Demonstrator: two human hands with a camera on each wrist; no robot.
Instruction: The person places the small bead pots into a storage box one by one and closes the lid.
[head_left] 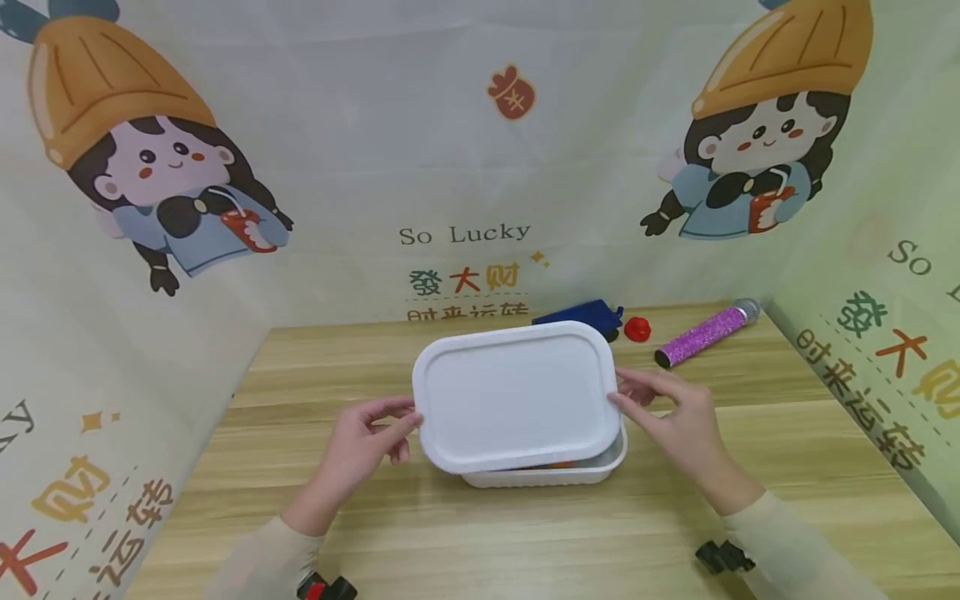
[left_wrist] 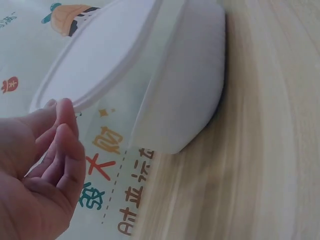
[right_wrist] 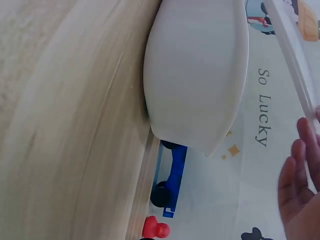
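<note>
A white lid [head_left: 517, 396] with rounded corners is held above a white plastic box [head_left: 543, 477], covering most of its opening in the head view. My left hand [head_left: 369, 437] pinches the lid's left edge between thumb and fingers. At the opposite end, my right hand [head_left: 675, 417] grips the right edge the same way. Both wrist views show a gap between the lid and the box rim. Through the front gap a bit of something orange shows inside the box; the rest of the contents is hidden.
Behind the box lie a blue toy vehicle [right_wrist: 175, 177] with dark wheels, a small red object [head_left: 637, 329] and a glittery purple microphone [head_left: 707, 335]. A printed cloth [head_left: 337, 167] hangs around the back and sides of the wooden table [head_left: 480, 542].
</note>
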